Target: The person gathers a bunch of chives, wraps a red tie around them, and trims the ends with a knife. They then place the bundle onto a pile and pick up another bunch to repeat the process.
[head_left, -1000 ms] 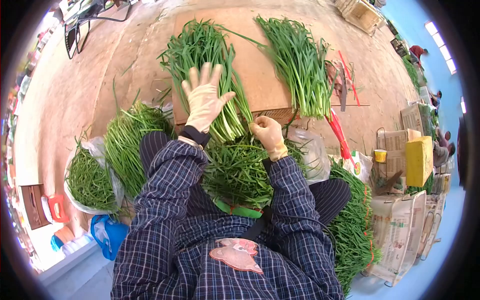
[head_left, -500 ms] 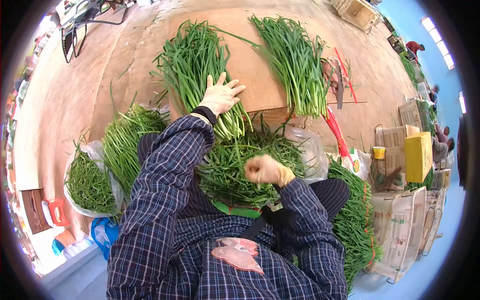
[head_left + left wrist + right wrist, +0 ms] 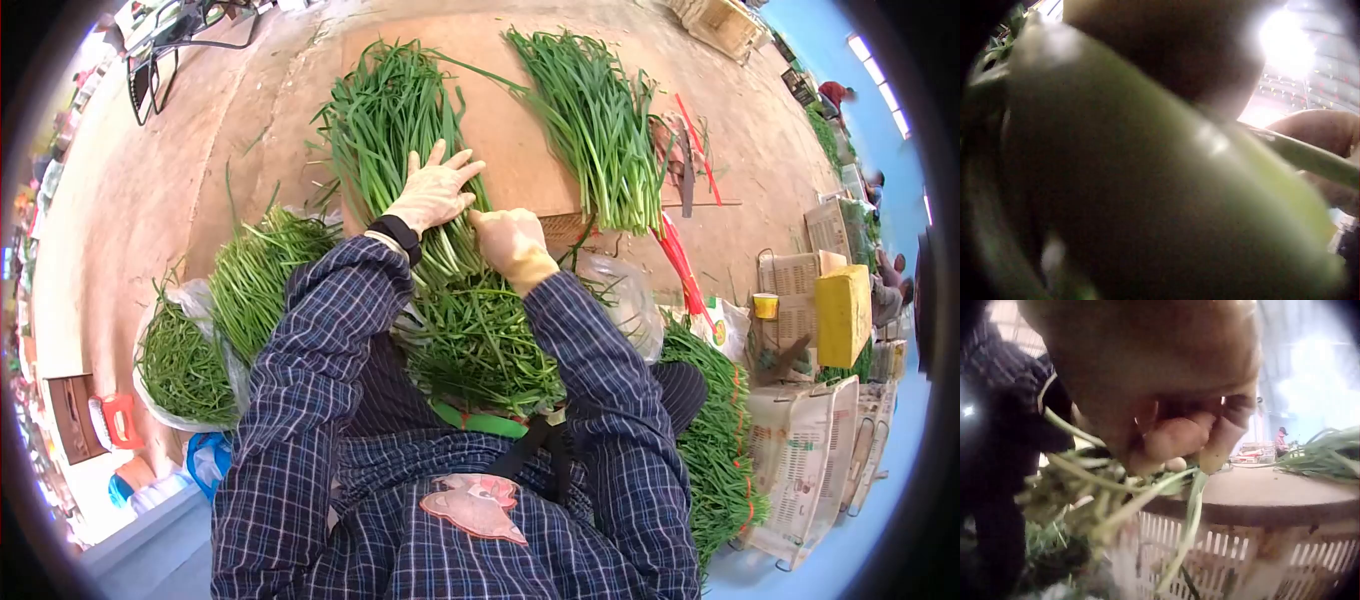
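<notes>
A bundle of garlic chives (image 3: 390, 110) lies on a brown board, its pale stem ends towards the person. Across its stems rests my gloved left hand (image 3: 432, 195), fingers straight and spread. Right beside it, at the bundle's edge, is my gloved right hand (image 3: 512, 243) with curled fingers. In the right wrist view, the fingers (image 3: 1179, 437) pinch a few chive stalks (image 3: 1190, 519) that hang below them. A blurred pale green stem (image 3: 1166, 187) fills most of the left wrist view. Loose chive trimmings (image 3: 480, 345) are heaped in the lap, below both hands.
A second chive bundle (image 3: 600, 140) lies on the right of the board (image 3: 500, 130), which sits on a plastic crate (image 3: 1229, 550). Nearby are a knife (image 3: 687, 180), red ties (image 3: 685, 265), bagged chives (image 3: 185, 365) at left, and stacked crates (image 3: 800, 450) at right.
The left hand has come down onto the stems, fingers still spread. My right hand drew back towards the lap, then returned to the bundle's edge beside the left hand.
</notes>
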Demonstrator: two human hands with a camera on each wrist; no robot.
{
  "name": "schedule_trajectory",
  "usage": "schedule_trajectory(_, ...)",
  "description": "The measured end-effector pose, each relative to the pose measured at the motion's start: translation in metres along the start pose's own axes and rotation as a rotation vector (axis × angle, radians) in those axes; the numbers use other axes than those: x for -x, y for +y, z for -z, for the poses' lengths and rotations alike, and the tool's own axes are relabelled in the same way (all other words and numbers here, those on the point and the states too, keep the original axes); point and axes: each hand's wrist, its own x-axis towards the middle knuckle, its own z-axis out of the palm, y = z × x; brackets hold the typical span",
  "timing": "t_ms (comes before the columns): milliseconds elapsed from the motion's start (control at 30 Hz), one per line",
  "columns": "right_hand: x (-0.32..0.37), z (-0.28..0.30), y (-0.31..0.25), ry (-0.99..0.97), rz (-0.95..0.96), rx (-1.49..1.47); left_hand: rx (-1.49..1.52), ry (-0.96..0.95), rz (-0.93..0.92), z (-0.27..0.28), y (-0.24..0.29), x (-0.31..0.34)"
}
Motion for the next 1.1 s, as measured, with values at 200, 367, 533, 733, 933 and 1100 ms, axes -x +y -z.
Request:
schedule_trajectory(200,-0.003,0.007,0.0,-0.44,0.078,0.197,-0.034,-0.093,0.003,-0.002,-0.002,0.001)
schedule_trajectory(367,0.063,0.004,0.027,-0.659,0.053,-0.02,-0.026,-0.115,-0.012,-0.002,-0.004,0.002)
schedule_trajectory(533,0.065,0.037,0.011,-0.406,-0.049,-0.088,-0.012,-0.117,-0.018,-0.007,-0.007,-0.003)
schedule_trajectory(733,-0.005,-0.001,0.009,-0.067,0.091,0.089,-0.03,-0.163,0.008,-0.003,-0.005,-0.002)
schedule_trajectory(933,0.034,0.002,0.027,-0.273,0.396,0.186,-0.007,-0.167,-0.003,-0.002,-0.006,-0.002)
schedule_trajectory(1100,0.103,0.018,0.019,-0.645,0.34,0.176,-0.008,-0.165,-0.006,-0.006,-0.01,-0.002)
